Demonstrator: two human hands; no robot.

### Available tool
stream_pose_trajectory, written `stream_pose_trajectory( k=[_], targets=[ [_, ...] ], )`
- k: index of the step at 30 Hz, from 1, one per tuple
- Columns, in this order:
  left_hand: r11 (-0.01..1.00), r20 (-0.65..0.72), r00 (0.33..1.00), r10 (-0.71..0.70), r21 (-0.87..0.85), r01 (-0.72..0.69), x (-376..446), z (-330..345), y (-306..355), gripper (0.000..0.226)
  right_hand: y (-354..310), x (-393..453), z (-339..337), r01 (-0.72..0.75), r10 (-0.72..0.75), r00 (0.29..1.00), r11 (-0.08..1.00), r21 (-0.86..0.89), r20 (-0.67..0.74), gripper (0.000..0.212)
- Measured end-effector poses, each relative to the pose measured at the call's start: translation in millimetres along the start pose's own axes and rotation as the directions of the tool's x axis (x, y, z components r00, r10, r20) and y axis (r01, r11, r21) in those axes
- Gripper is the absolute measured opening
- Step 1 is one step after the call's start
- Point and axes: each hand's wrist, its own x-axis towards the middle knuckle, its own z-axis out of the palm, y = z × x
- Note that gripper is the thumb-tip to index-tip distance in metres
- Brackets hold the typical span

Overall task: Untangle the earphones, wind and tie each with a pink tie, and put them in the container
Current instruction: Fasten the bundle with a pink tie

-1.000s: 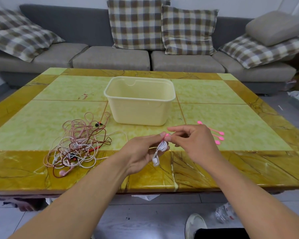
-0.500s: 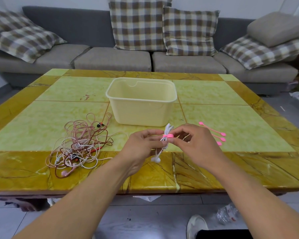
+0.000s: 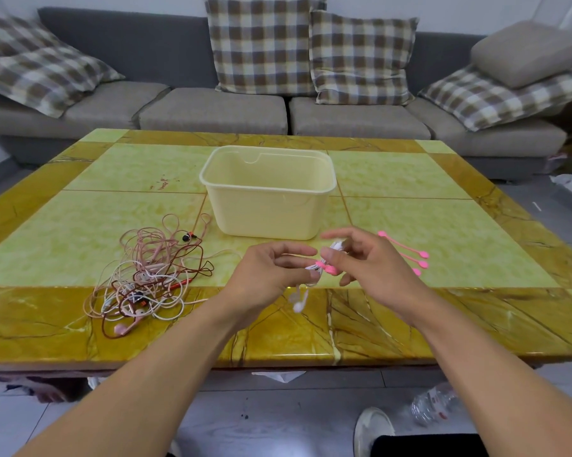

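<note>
while the left hand (image 3: 271, 275) pinches the wound white earphone (image 3: 314, 270) above the table's (image 3: 476, 324) near edge, the right hand (image 3: 370, 258) pinches the pink tie (image 3: 325, 267) around its middle; earbuds dangle below, the container (image 3: 268, 192) just beyond, the tangled earphones (image 3: 146, 275) to the left

Bright, even daylight; wide-angle bending at edges, fingers (image 3: 340, 235) motion-blurred

container (image 3: 267, 206) behind hands, tangle (image 3: 149, 275) left

Pale yellow container (image 3: 267, 206), pink ties (image 3: 406, 250), green-and-amber marbled table (image 3: 443, 225) (checked brown-cream cushions (image 3: 261, 41)).
</note>
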Motion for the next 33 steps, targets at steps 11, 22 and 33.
stream_pose_trajectory(
  k=[11, 22, 33],
  targets=[
    [0.984, 0.061, 0.988, -0.144, -0.098, 0.149, 3, 0, 1, 0.013, -5, -4, -1, -0.026, 0.03, 0.996, 0.998, 0.051, -0.084, 0.031],
    [0.917, 0.028, 0.995, -0.093, -0.386, 0.097, 11, -4, 1, 0.014, -11, 2, 1, -0.213, 0.229, 0.973, 0.817, 0.535, 0.037, 0.022],
    [0.93, 0.001, 0.996, -0.086, -0.36, 0.081, 10, -6, -2, 0.02, -11, 2, 7, -0.192, 0.246, 0.969, 0.825, 0.531, -0.031, 0.015]
  ],
)
